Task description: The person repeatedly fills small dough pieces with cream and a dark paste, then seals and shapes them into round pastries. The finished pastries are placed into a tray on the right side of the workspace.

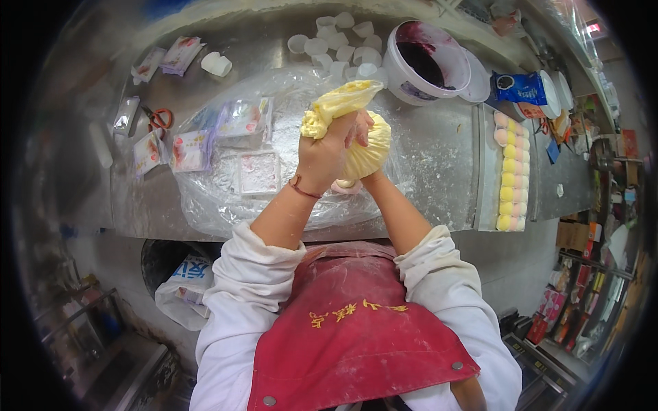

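Observation:
A piping bag of yellow cream [367, 146] is held between my hands, over the metal table. My left hand [326, 149] is closed around its twisted neck, and the bag's loose top end, smeared with cream, sticks out above the fist. My right hand [362, 128] is mostly hidden behind the full, round part of the bag; only some fingers show, against the bag near the neck. Just below the bag lies a pinkish piece of dough [347, 187], partly covered, with something pale on it. A white square tray with flour-dusted pink pieces [259, 172] stands left of my left wrist.
A floured plastic sheet [205, 205] covers the table's middle. Wrapped packets [191, 150] and orange-handled scissors [160, 119] lie left. White cups [336, 41] and a tub of dark purple filling [429, 61] stand at the back. Rows of yellow, pink and white balls [507, 180] sit on a tray at right.

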Tool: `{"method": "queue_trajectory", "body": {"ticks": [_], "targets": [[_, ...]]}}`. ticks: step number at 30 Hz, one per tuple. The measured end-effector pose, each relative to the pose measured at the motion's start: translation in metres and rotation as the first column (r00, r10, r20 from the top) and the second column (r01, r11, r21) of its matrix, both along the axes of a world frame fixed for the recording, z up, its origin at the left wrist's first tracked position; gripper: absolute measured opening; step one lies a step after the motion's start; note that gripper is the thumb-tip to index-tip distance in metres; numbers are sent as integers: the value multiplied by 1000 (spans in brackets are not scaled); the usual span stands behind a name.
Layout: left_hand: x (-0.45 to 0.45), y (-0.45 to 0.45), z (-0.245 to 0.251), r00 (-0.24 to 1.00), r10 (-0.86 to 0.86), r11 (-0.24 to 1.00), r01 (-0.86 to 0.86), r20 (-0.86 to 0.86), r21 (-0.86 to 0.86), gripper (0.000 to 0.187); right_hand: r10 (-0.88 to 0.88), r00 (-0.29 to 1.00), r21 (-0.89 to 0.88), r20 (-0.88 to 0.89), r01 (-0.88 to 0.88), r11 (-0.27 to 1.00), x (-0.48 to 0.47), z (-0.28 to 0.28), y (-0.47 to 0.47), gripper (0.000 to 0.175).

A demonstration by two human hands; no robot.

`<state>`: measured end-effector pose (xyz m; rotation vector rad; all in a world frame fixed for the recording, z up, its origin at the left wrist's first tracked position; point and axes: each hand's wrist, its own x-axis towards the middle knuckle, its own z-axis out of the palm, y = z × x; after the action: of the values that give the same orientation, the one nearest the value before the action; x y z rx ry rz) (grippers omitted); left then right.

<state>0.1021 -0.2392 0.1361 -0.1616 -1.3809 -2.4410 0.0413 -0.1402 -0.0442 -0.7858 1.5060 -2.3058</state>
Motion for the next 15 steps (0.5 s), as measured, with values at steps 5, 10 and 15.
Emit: {"method": "queue_trajectory", "body": {"ticks": [5, 10, 15], "targets": [[-2, -1, -2, 1000, -10, 999, 11, -22, 49, 20, -234, 926, 474, -296, 354, 806, 13, -5, 24, 37], [-1, 4, -1, 1000, 15, 999, -16, 25, 33, 22, -388, 879, 359, -278, 469, 807, 18, 4, 15, 33], [-3, 5, -3, 999, 0, 1000, -2, 54, 28, 26, -238, 829, -31, 506, 294, 955, 8, 20, -1, 13]]}}
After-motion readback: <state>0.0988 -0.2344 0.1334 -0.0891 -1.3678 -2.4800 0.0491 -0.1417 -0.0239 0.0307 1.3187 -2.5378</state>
